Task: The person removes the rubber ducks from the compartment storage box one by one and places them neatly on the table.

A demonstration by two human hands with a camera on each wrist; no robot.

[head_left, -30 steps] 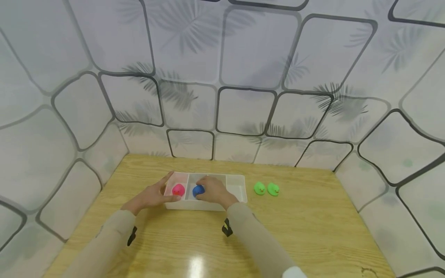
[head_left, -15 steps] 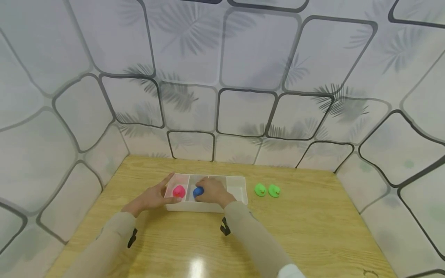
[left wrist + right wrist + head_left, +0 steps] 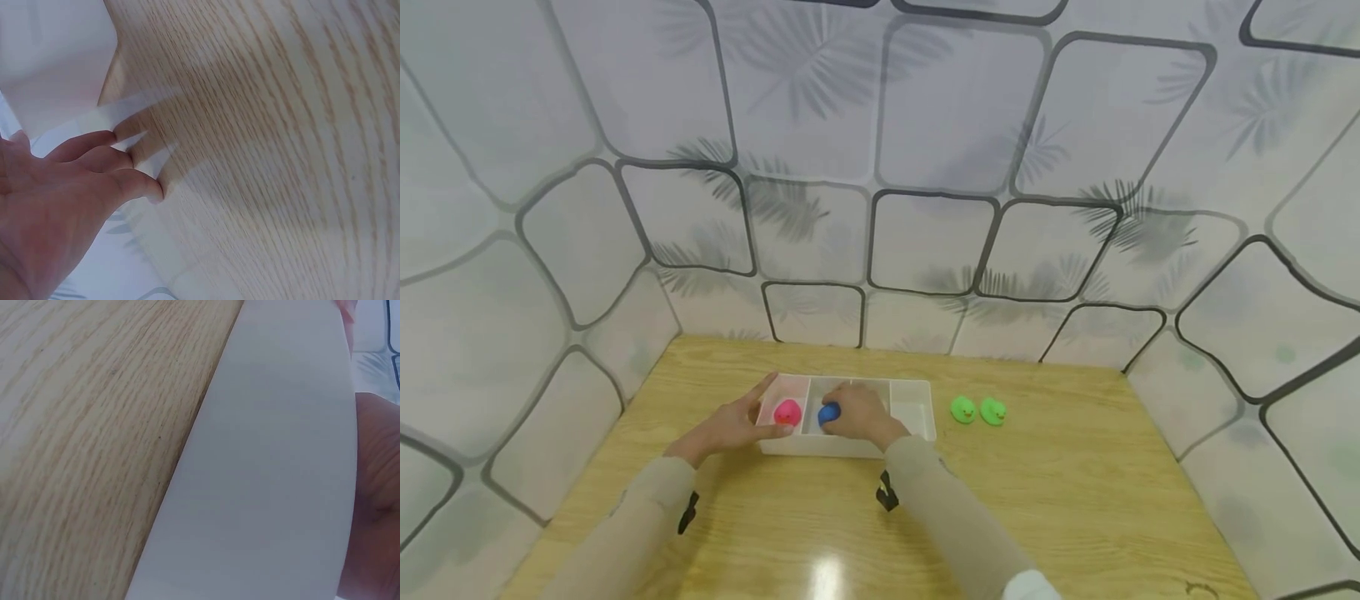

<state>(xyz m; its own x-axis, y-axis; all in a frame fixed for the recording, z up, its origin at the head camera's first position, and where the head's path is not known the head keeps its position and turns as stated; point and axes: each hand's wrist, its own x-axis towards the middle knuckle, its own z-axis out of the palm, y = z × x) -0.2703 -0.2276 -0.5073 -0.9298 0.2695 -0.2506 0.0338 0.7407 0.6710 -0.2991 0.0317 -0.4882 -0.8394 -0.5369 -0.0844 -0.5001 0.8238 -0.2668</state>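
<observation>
In the head view a white three-compartment tray (image 3: 827,447) stands on the table. My left hand (image 3: 730,427) grips its left end, thumb along the front rim and index finger at the back corner. In the left wrist view the other fingers (image 3: 94,156) reach down to the tabletop beside the tray. A pink rubber duck (image 3: 787,412) sits in the left compartment. Over the middle compartment, my right hand (image 3: 859,412) holds a blue rubber duck (image 3: 828,414), partly covered by the fingers. The tray's wall (image 3: 262,450) hides most of that hand in the right wrist view.
Two green rubber ducks, one nearer the tray (image 3: 963,409) and one farther right (image 3: 993,411), stand side by side on the wooden table (image 3: 1075,475). The tray's right compartment (image 3: 912,408) lies beside my right hand. Patterned walls (image 3: 925,242) enclose the table's back and sides.
</observation>
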